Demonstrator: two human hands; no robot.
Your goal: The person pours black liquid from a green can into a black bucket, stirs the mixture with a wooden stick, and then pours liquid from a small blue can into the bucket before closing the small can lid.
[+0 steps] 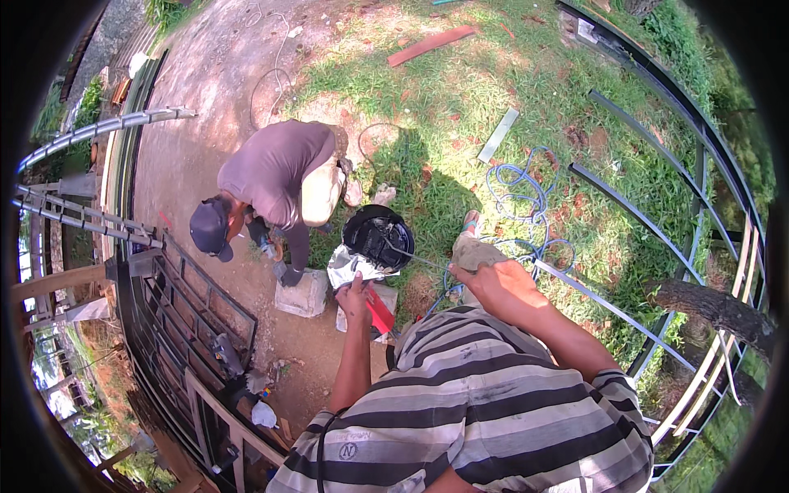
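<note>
Mixing looked underway in a black bucket (359, 220)
Right hand (503, 289) gripped a rod (423, 260) reaching inside; left hand (353, 302) held silver wrapping (348, 264) beside it — remaining work unclear

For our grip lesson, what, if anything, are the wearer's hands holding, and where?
Right hand: thin, light-grey rod, by its near end. Left hand: crumpled, shiny silver sheeting, by its near edge.

head, left lens | I look from head height, above and behind the fingers (357, 283) of the left hand (353, 302) and right hand (503, 287) | tilted steeply down and forward past them | close: striped shirt (460, 378) nearest, this side of the fingers; grass (444, 94) farther, beyond | wide fisheye
</note>
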